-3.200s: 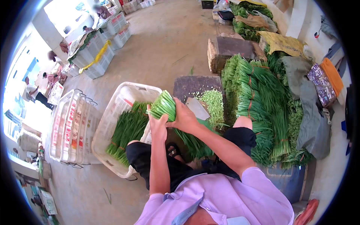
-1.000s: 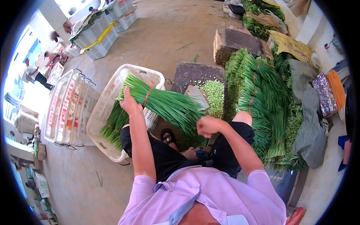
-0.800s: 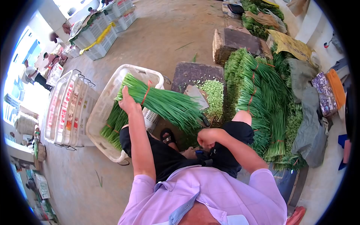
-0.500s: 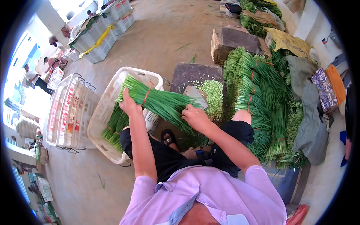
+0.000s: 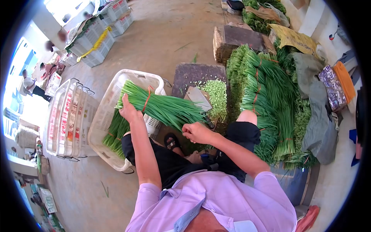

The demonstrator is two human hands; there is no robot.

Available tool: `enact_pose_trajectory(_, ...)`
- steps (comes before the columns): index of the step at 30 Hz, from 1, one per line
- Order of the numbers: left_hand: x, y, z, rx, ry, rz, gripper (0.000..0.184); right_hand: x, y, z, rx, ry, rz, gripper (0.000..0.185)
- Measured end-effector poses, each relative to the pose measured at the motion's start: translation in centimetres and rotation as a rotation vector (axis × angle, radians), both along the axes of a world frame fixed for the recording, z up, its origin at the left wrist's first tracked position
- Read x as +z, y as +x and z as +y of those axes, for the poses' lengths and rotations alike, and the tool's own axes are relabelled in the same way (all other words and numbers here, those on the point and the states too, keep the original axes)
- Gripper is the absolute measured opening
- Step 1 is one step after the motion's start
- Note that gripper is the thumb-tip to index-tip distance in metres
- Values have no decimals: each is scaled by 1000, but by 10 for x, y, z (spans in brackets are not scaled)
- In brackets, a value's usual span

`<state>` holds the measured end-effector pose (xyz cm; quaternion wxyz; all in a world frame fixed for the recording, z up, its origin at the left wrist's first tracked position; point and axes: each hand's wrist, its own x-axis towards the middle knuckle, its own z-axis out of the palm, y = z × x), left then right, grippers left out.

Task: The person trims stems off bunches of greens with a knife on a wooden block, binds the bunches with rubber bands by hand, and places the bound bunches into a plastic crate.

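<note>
My left hand [image 5: 130,111] is wrapped round the thick end of a bundle of garlic chives [image 5: 164,104], which has an orange-red band round it. The bundle slants above the white basket [image 5: 94,135], its leaf tips pointing right toward my knees. My right hand [image 5: 199,133] is closed just below the leaf tips, with its fingertips pressed together; what it holds, if anything, is hidden. Beyond it, a cleaver [image 5: 199,98] with a dark handle lies on a dark block [image 5: 189,73], beside a heap of chopped pale-green ends [image 5: 216,96]. More banded bundles [image 5: 116,131] lie in the basket.
Stacked banded bundles [image 5: 270,100] fill my right side, with grey sacks [image 5: 320,123] against them. At left stand nested white crates [image 5: 69,120]. A second dark block [image 5: 241,40] is farther forward. Several people work in the background at far left, near stacked crates [image 5: 94,44].
My right hand has moved down and slightly left, away from the leaf tips. The bundle has shifted slightly down and left with my left hand. The cleaver's handle now shows.
</note>
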<state>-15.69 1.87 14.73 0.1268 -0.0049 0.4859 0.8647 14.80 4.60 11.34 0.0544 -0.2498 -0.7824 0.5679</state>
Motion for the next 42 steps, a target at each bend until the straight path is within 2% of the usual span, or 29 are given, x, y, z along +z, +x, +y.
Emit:
enact_pose_trajectory(2, -2, 1, 1, -7, 25, 10, 35, -11, -1, 0, 35, 185, 60, 16)
enact_pose_trajectory(3, -3, 0, 0, -7, 25, 9, 35, -19, 0, -1, 36, 185, 59, 16)
enact_pose_trajectory(5, -4, -1, -1, -8, 26, 6, 36, -33, 4, -3, 173, 544, 129, 16)
enact_pose_trajectory(6, -1, 0, -1, -6, 26, 5, 36, -33, 7, -1, 175, 544, 128, 16)
enact_pose_trajectory(8, 8, 0, -4, 28, 13, -8, 36, -32, 12, 3, 445, 416, 129, 16)
enact_pose_trajectory(9, 12, 0, -5, 30, 13, -10, 36, -22, 11, 4, 448, 414, 128, 16)
enact_pose_trajectory(11, 17, 2, -8, 34, 10, -15, 37, 7, 9, 9, -8, -45, 131, 17)
enact_pose_trajectory(14, 21, 4, -7, 58, -2, -8, 37, -3, -5, 28, -345, 92, 158, 21)
enact_pose_trajectory(15, 20, 4, -6, 54, 0, -5, 37, -9, -7, 32, -350, 94, 161, 21)
enact_pose_trajectory(17, 16, 4, -8, -4, 54, 32, 38, -22, -10, 37, -315, 313, 141, 24)
enact_pose_trajectory(21, 16, 9, -10, 27, 34, -17, 38, -10, -15, 29, -417, 245, 122, 25)
enact_pose_trajectory(23, 14, 9, -8, 23, 30, 3, 37, 10, -15, 26, -446, 42, 17, 23)
enact_pose_trajectory(24, 13, 10, -8, 21, 30, 2, 37, 2, -16, 28, -449, 44, 17, 23)
enact_pose_trajectory(26, 13, 12, -9, -20, 31, 4, 38, -23, -20, 34, -436, 258, 93, 23)
enact_pose_trajectory(30, 10, 9, -10, -14, 53, -15, 38, -36, -5, 42, -350, 417, 30, 25)
enact_pose_trajectory(32, 8, 7, -9, 2, 66, -15, 36, -47, 5, 36, -16, 372, -148, 27)
enact_pose_trajectory(34, 10, 11, -12, -8, 113, 19, 36, -25, 7, 24, 336, -4, -504, 28)
enact_pose_trajectory(36, 14, 20, -12, -25, 168, 52, 36, -7, 7, 6, 410, -358, -255, 43)
enact_pose_trajectory(38, 21, 36, -12, -45, 299, 134, 37, -12, -10, -4, 439, -646, 31, 71)
enact_pose_trajectory(39, 26, 46, -14, -88, 315, 193, 51, -4, -20, -9, 397, -780, 163, 80)
enact_pose_trajectory(40, 30, 59, -15, -101, 320, 196, 51, 5, -33, -14, 355, -911, 299, 89)
enact_pose_trajectory(42, 38, 89, -18, -60, 332, 493, 72, 14, -61, -15, 215, -1131, 622, 100)
